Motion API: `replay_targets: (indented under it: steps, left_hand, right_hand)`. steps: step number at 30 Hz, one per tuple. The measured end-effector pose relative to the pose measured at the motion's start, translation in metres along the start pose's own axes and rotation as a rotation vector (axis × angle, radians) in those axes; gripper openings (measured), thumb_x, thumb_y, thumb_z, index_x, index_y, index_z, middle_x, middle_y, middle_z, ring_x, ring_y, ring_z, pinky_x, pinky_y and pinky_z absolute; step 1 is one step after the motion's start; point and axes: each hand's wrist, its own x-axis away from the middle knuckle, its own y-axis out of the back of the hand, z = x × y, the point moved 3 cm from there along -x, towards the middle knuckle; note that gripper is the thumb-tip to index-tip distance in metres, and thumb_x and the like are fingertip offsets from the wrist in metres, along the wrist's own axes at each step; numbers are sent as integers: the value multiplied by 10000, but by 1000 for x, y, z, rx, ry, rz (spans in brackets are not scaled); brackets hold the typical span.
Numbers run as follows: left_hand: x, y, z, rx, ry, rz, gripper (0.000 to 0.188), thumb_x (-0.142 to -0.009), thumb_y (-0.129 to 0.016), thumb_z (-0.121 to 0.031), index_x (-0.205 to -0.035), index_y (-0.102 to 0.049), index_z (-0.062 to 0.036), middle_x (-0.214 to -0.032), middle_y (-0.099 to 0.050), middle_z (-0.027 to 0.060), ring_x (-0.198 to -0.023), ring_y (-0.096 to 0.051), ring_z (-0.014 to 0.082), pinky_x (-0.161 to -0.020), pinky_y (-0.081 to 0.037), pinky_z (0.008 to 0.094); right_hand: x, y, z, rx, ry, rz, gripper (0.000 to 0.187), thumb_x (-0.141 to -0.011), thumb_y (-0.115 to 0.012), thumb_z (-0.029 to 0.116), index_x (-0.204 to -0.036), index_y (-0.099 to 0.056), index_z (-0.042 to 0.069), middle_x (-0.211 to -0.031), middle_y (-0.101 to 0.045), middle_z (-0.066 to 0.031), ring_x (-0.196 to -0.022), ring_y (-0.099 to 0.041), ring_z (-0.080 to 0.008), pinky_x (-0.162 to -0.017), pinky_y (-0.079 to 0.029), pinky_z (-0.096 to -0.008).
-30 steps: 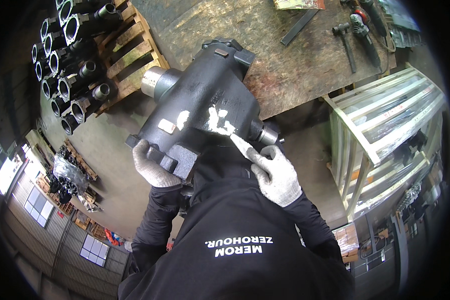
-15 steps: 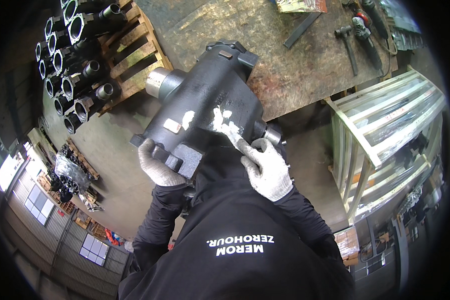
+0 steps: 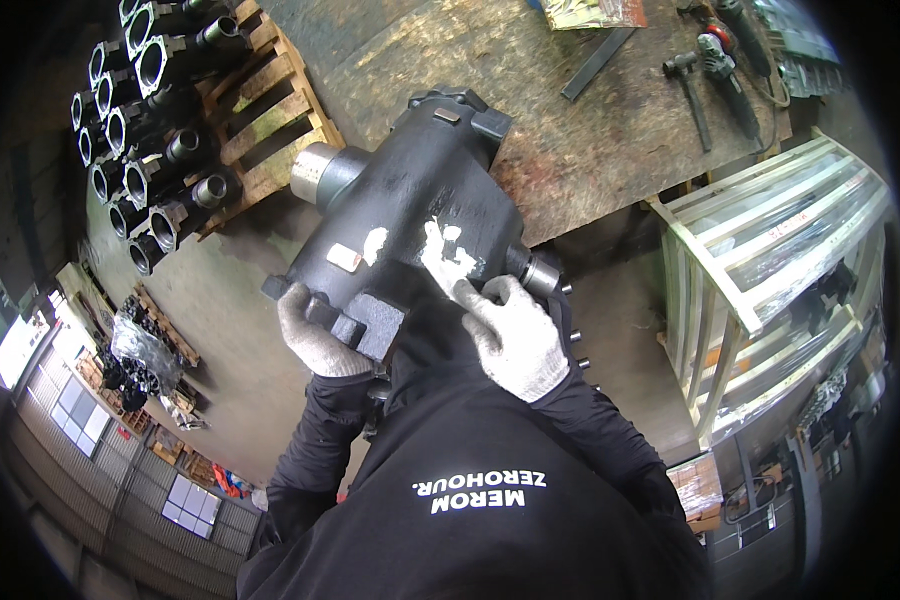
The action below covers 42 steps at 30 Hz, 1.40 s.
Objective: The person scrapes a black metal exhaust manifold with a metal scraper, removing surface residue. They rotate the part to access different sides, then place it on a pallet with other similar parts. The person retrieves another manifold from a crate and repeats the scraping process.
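Note:
A large black cast-metal housing (image 3: 410,195) with a bare steel stub on its left end is held up in front of me. White paste patches mark its face. My left hand (image 3: 315,335), in a grey-white glove, grips the lower flange of the housing from below. My right hand (image 3: 510,335), also gloved, rests on the housing's right side with one finger stretched onto the largest white patch (image 3: 445,255). A short steel shaft (image 3: 540,272) sticks out next to that hand.
A rusty steel workbench (image 3: 570,130) lies beyond with a hammer (image 3: 692,95), an angle grinder (image 3: 725,80) and a flat bar (image 3: 595,62). Left, a wooden pallet (image 3: 270,130) carries several black pipe castings (image 3: 140,120). A pale frame rack (image 3: 770,260) stands right.
My right hand has slid up the housing, its finger moving across the white patch. The housing has shifted slightly; my left hand keeps its grip.

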Motion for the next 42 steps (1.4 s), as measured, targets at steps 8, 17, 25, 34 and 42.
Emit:
replay_targets:
  steps: [8, 17, 25, 34, 42]
  left_hand:
    - [2, 2, 1, 5, 4, 17, 260, -852, -671, -319, -896, -536, -100, -956, -636, 65, -884, -657, 272, -828, -584, 458]
    - [-6, 13, 3, -38, -18, 25, 265, -867, -641, -297, -984, -586, -66, -999, -671, 94, -935, -673, 284, -881, -569, 448]
    - [-11, 32, 4, -128, -54, -130, 313, -878, -620, -329, -1021, -632, -52, -998, -691, 93, -956, -686, 278, -892, -561, 439]
    - [-15, 47, 9, -104, -51, -122, 212, -881, -639, -327, -897, -596, -120, -846, -607, 4, -848, -653, 197, -785, -549, 369]
    - [-19, 58, 10, -85, 23, -89, 196, -937, -600, -302, -923, -596, -107, -894, -591, 2, -886, -638, 185, -817, -539, 351]
  right_hand:
    - [-12, 27, -23, -62, 51, -177, 467, -877, -750, 41, -1323, -719, 178, -1016, -636, -137, -880, -670, -318, -777, -557, -370]
    - [-65, 28, -140, 206, -20, -164, 449, -934, -688, 159, -1364, -686, 287, -1037, -623, -114, -947, -659, -322, -811, -557, -417]
    - [-114, 11, -128, 38, 55, -104, 433, -936, -690, 154, -1348, -698, 286, -1107, -636, -126, -986, -664, -337, -841, -557, -428]
    - [-142, 3, -113, 110, 133, -58, 398, -936, -692, 144, -1316, -716, 262, -1097, -641, -113, -989, -669, -315, -836, -562, -408]
    - [-139, 18, -115, 74, 105, -2, 401, -938, -693, 121, -1319, -712, 244, -1100, -642, -138, -995, -672, -327, -841, -560, -405]
